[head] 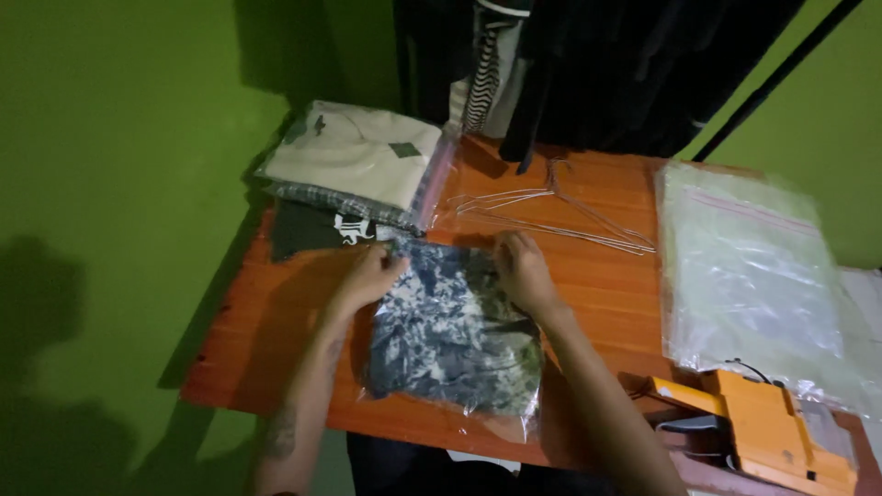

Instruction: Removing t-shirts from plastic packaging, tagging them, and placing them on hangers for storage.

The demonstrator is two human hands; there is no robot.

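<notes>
Near me on the orange table [616, 276] lay a clear bag holding a blue patterned garment [450, 331]; my left hand [372, 276] and right hand [524, 268] pinched its far edge. Farther off sat wire hangers [560, 216], with stacked bagged clothes [358, 165] at far left

We seem to be in a small clothing packing room. On the orange table [606, 276] lie bagged garments [354, 165] at eleven o'clock, empty plastic bags [753, 266] at three o'clock, and dark clothes [597, 64] hang at twelve o'clock.
</notes>
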